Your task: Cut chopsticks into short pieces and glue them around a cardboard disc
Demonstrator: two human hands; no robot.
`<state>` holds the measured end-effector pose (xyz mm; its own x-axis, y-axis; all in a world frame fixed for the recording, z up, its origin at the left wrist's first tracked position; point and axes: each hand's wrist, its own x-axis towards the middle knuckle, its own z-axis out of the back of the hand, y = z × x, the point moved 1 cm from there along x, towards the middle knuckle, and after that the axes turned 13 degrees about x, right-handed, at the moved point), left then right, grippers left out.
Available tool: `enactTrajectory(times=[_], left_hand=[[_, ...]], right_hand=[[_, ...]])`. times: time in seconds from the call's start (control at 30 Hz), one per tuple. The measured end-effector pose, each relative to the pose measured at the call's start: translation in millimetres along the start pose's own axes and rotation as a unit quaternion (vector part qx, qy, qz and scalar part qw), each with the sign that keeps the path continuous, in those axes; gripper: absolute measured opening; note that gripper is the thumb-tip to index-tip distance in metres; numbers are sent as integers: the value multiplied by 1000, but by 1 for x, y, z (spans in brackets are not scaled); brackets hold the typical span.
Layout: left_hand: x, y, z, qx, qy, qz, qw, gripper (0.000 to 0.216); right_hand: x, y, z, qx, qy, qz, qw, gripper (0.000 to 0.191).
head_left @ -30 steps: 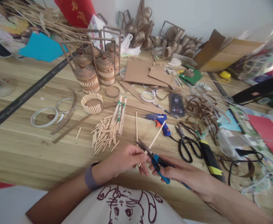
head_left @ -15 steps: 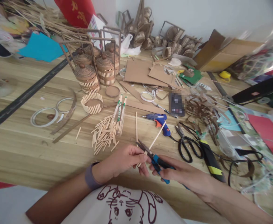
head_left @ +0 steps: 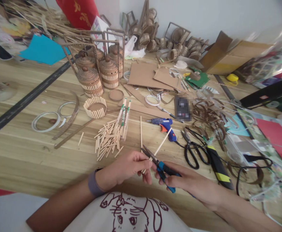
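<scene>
My left hand [head_left: 133, 166] pinches a thin wooden stick [head_left: 164, 141], perhaps a chopstick, that slants up to the right. In my right hand [head_left: 174, 175] are blue-and-black-handled pliers or cutters [head_left: 161, 166], whose jaws lie across the stick close to my left fingertips. Another stick [head_left: 141, 132] stretches away just beyond my left hand. Left of it lies a pile of short cut sticks [head_left: 108, 140], with wrapped chopsticks [head_left: 124, 119] at its edge. Behind the pile sits a round cardboard base ringed with short sticks [head_left: 95, 108].
A blue glue gun [head_left: 161, 122] and black-handled scissors [head_left: 191, 146] lie to the right. Lidded stick baskets [head_left: 89, 79] with tall handles stand back left. Tape rolls [head_left: 46, 121] are at left, cardboard sheets [head_left: 143, 74] behind, tangled brown strips [head_left: 206, 111] at right.
The held stick's far end has dipped slightly, and the handles of the cutting tool have shifted a little. Both hands stay in nearly the same place.
</scene>
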<state>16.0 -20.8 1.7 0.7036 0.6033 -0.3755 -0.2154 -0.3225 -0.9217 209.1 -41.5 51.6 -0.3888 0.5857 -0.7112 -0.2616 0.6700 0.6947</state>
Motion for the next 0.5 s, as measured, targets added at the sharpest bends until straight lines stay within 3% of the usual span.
enactTrajectory(times=[0.5], left_hand=[[0, 1, 0, -21, -4, 4, 1000, 39]], right_hand=[[-2, 1, 0, 55, 17, -1, 998, 32]])
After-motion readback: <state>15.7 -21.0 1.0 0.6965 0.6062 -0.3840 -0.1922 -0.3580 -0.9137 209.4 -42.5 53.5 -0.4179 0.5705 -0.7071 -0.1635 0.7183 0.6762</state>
